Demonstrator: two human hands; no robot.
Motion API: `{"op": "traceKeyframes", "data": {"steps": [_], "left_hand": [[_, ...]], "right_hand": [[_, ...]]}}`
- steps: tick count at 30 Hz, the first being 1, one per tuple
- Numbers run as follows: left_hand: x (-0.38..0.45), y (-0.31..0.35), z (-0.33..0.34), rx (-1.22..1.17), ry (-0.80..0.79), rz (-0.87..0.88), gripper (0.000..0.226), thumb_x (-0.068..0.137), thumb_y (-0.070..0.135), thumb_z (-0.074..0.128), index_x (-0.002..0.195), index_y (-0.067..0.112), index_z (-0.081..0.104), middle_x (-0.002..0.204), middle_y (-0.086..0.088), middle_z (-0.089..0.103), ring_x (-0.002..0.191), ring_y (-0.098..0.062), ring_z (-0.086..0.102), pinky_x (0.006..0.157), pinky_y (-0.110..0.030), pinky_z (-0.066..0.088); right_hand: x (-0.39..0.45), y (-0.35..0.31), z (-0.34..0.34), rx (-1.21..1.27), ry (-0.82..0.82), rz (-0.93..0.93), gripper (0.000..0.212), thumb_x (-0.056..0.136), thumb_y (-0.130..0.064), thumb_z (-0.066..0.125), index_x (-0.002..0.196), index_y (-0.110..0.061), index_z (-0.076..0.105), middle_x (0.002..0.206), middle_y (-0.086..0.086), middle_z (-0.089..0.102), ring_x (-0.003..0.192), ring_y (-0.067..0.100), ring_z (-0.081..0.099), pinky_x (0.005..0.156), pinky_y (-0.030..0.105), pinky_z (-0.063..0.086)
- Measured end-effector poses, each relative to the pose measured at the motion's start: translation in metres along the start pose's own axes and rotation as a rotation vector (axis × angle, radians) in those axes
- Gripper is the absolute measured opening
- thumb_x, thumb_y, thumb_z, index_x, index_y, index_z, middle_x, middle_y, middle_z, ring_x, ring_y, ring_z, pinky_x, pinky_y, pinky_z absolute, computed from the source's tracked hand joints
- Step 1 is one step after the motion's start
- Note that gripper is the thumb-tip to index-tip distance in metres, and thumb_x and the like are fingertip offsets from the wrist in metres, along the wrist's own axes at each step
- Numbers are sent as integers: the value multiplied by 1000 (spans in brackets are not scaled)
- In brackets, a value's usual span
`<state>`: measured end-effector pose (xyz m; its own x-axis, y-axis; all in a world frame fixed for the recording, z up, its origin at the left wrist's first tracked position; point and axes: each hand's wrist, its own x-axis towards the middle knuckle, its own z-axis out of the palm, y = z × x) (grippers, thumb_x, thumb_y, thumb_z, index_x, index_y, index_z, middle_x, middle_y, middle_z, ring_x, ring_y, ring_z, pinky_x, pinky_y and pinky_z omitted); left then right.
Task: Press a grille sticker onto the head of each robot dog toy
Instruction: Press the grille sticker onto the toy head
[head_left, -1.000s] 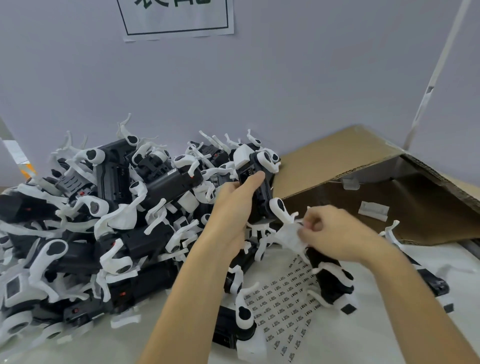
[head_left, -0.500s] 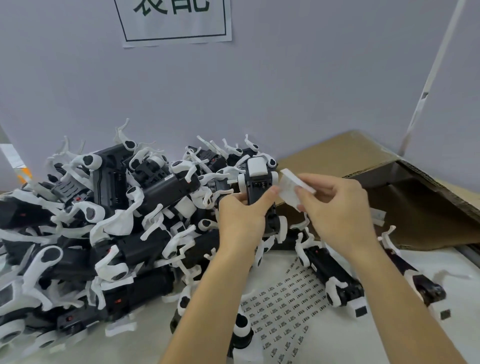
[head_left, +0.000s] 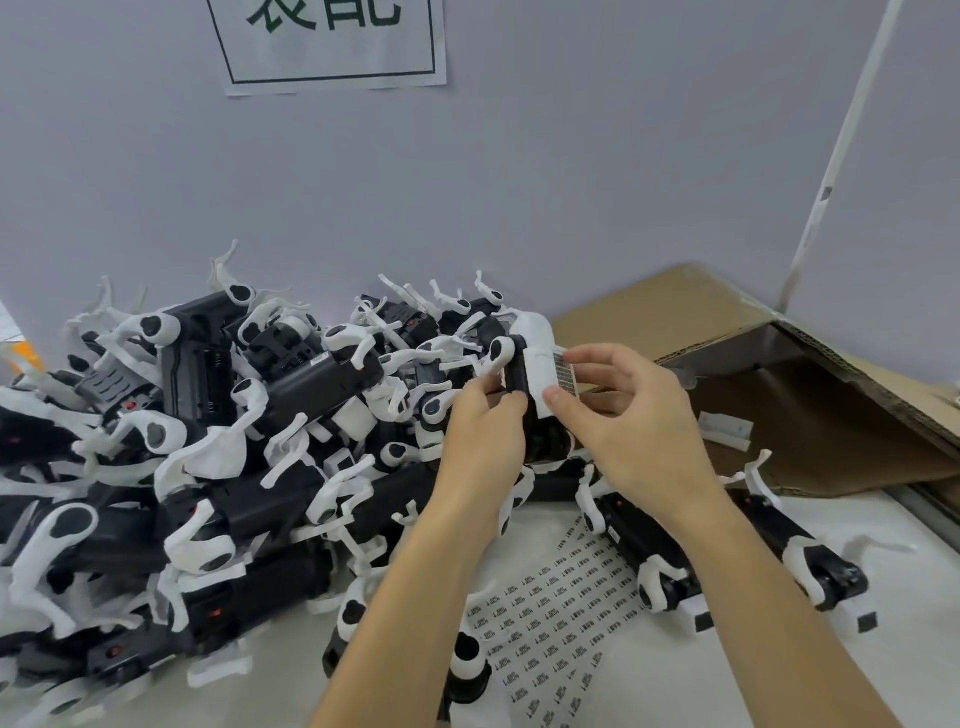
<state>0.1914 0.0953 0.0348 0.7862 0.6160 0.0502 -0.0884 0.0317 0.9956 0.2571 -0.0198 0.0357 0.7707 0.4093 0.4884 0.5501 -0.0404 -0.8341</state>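
My view is evenly, softly lit with faint shadows; no glare, slight softness throughout, and lines bow toward the edges.

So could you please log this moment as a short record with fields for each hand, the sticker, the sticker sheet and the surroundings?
left hand: left hand grips the black-and-white plastic robot dog toy, raised above the table
right hand: right hand pinches the small striped grille sticker against the toy's white head
sticker state: at the head, partly covered by fingers
sticker sheet: white printed sticker sheet flat on the table
pile: heap of black-and-white toy dogs, left side
box: brown cardboard box, open, right side
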Motion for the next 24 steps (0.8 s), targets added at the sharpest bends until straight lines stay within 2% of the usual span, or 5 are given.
{"op": "traceKeyframes", "data": {"steps": [4,9,16,20,24], "left_hand": [[-4,0,4,-65,8,-14,30,101,25,54,131,28,56,108,21,62,91,14,57,69,-12,43],[-4,0,5,-71,39,70,40,96,34,65,130,15,57,113,8,69,90,12,66,67,-6,50],[-8,5,1,-102,-38,130,27,103,21,55,119,5,69,108,-10,77,104,-24,73,95,-38,56],[-9,4,4,-153,-82,134,26,102,18,54,118,3,68,107,-15,76,103,-33,72,97,-51,55],[-12,4,8,-157,-40,181,28,100,26,60,115,5,71,102,-10,77,99,-24,74,92,-40,57]], "right_hand": [[-1,-2,3,-106,-2,-77,35,84,-30,82,115,-26,67,101,-17,71,86,-8,68,67,10,54],[-3,-3,3,-162,-33,-160,34,84,-25,82,114,-26,66,98,-19,70,89,-8,68,71,9,53],[3,-1,-3,-39,-11,56,20,96,-40,63,108,-27,73,97,-14,76,93,-5,69,85,20,57],[2,-2,-7,417,-216,247,41,92,-48,57,106,-16,77,99,3,79,95,15,76,74,24,59],[1,-6,0,568,-136,250,38,88,-39,65,108,-10,77,100,9,79,95,20,76,74,24,59]]}}
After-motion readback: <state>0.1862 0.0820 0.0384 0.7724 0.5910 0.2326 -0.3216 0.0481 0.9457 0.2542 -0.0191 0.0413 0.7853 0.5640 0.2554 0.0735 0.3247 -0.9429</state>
